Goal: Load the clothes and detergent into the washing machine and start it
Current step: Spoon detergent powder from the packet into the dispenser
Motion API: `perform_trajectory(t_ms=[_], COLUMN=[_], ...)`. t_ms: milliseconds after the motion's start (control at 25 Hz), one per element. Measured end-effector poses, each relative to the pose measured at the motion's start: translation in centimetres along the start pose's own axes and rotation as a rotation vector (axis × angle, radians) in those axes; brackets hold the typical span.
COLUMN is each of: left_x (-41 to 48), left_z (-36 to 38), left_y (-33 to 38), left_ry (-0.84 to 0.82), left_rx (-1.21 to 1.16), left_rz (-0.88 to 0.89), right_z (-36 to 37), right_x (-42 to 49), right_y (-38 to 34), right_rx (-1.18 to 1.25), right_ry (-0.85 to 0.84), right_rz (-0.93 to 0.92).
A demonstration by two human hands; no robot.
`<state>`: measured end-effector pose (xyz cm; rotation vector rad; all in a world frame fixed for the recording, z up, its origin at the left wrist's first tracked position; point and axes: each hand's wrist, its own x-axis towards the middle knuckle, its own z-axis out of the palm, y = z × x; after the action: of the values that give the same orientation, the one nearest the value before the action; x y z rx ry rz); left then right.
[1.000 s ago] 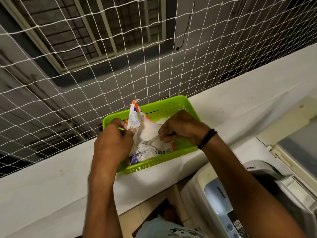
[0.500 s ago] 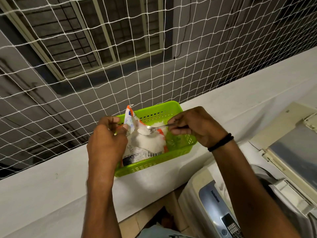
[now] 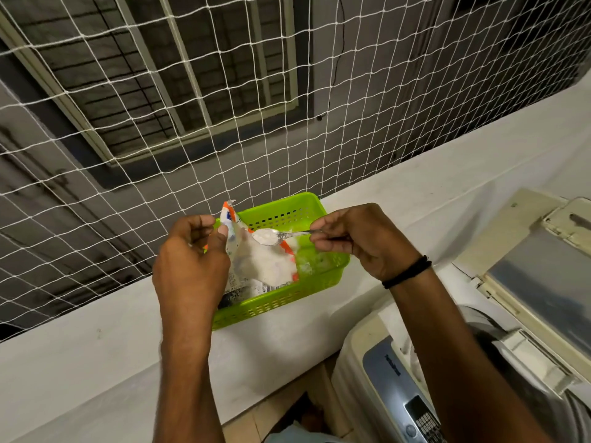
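Note:
A torn white-and-orange detergent packet [image 3: 256, 266] stands in a green plastic basket [image 3: 319, 282] on the white ledge. My left hand [image 3: 192, 260] pinches the packet's upper left edge and holds it open. My right hand [image 3: 361, 241] grips the handle of a metal spoon [image 3: 271, 236] heaped with white powder, level above the packet's mouth. The top-loading washing machine [image 3: 399, 378] sits at the lower right with its lid [image 3: 543, 282] raised; its drum is mostly hidden behind my right forearm.
White safety netting [image 3: 224, 123] rises from the back of the ledge [image 3: 96, 346]. The machine's grey control panel [image 3: 415, 420] faces me at the bottom right. A narrow gap of tiled floor [image 3: 275, 407] lies between ledge and machine.
My right hand drew the spoon out of the packet, now loaded with powder, and lifted it above the opening. The left hand kept its hold on the packet.

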<state>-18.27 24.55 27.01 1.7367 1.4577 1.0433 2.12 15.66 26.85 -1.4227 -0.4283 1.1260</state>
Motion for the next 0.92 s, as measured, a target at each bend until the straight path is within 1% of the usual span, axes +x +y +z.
perform_trajectory(t_ms=[200,320,400,600,720,840,880,920], left_x=[-0.8,-2.0,-3.2,-8.3,-11.7,-14.9,-16.1,-17.4], left_z=[2.0,4.7,6.9,14.5,19.7,25.1,27.1,29.4], left_y=[1.4,3.0,4.3,7.4,8.6,9.0,8.9,8.4], left_ry=[0.013,-0.041,-0.118,-0.442,-0.669,-0.864,-0.939,-1.021], left_rx=[-0.116,-0.201,-0.243,-0.313,-0.333,-0.317,-0.314,-0.326], left_rz=[0.094,0.143,0.179,0.281,0.306,0.259,0.202,0.11], right_z=[-3.5,-7.4,-10.3,-18.8,-24.2,-29.3,-30.6,-31.9], right_x=[-2.4,-4.5,-6.2,-10.5,-12.9,-14.6,-15.0,-15.2], right_y=[-0.3,0.0,0.5,4.2,8.4,13.3,14.7,16.1], right_rx=[0.06,0.125,0.167,0.304,0.392,0.44,0.46,0.479], right_ry=[0.064,0.174,0.26,0.527,0.748,0.97,1.034,1.094], right_rz=[-0.053,-0.045,-0.027,-0.055,-0.081,-0.054,-0.041,-0.023])
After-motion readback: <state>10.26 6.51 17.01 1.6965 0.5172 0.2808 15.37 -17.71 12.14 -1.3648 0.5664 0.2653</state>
